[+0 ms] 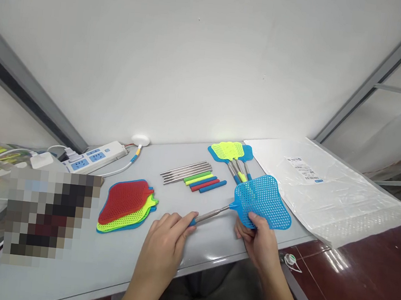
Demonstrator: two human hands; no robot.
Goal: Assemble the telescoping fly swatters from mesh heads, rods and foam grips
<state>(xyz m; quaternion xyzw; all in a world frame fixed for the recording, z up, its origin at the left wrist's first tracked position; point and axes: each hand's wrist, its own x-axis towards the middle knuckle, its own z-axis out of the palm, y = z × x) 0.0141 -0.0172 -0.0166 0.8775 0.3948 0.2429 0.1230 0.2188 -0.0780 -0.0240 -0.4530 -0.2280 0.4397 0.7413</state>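
A blue fly swatter [263, 200] with a metal rod is held over the grey table [77, 261]. My right hand [257, 237] grips the lower edge of its blue mesh head. My left hand [167, 239] is closed around the blue handle end of the rod [211, 214]. To the left lies a stack of loose swatter heads [126, 204], red on top of yellow-green and blue. Behind are several metal rods with coloured grips [194, 174] and a few assembled swatters [232, 154].
A white power strip [94, 156] with cables sits at the back left near the wall. A large clear plastic bag [325, 191] with a label covers the table's right end. A blurred patch hides things at left.
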